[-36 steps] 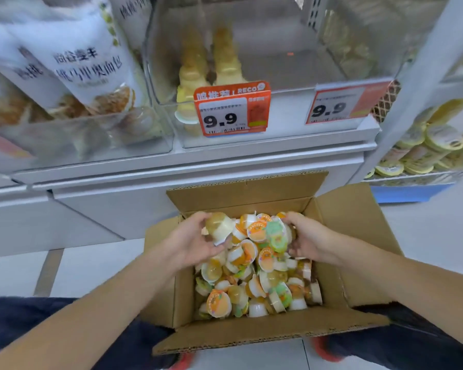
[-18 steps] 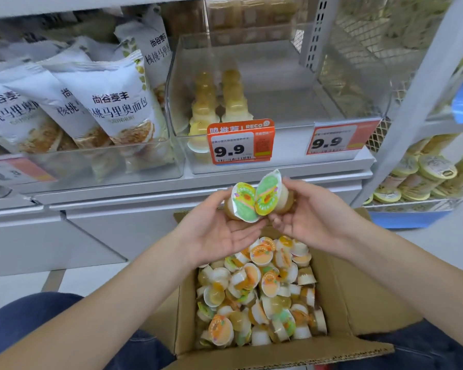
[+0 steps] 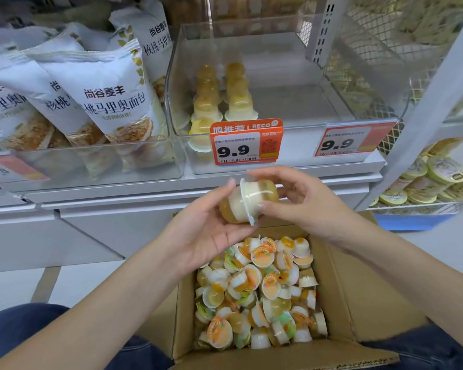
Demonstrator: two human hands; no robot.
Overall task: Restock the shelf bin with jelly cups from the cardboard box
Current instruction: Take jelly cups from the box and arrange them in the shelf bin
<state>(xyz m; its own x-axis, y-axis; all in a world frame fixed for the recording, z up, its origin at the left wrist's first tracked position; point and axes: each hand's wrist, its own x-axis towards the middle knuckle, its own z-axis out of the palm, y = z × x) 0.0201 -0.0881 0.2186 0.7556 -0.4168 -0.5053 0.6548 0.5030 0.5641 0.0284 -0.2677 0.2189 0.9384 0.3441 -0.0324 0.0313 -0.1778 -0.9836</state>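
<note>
Two jelly cups are nested together on their sides above the cardboard box, carried between both hands. The left hand cradles the lower cup from beneath, palm up, fingers curled around it with the thumb running up its side. The right hand pinches the upper cup, forefinger arched over the top and thumb pressed against the white rim. Directly under the hands, the box stands open on the floor between the person's knees, holding a loose heap of jelly cups with orange and green lids. Above the box, the clear shelf bin sits on the shelf; inside it, at its left side, stand two short rows of stacked yellow cups. An orange price tag reading 9.9 hangs on the bin's front. Left of the bin stand white bread bags.
</note>
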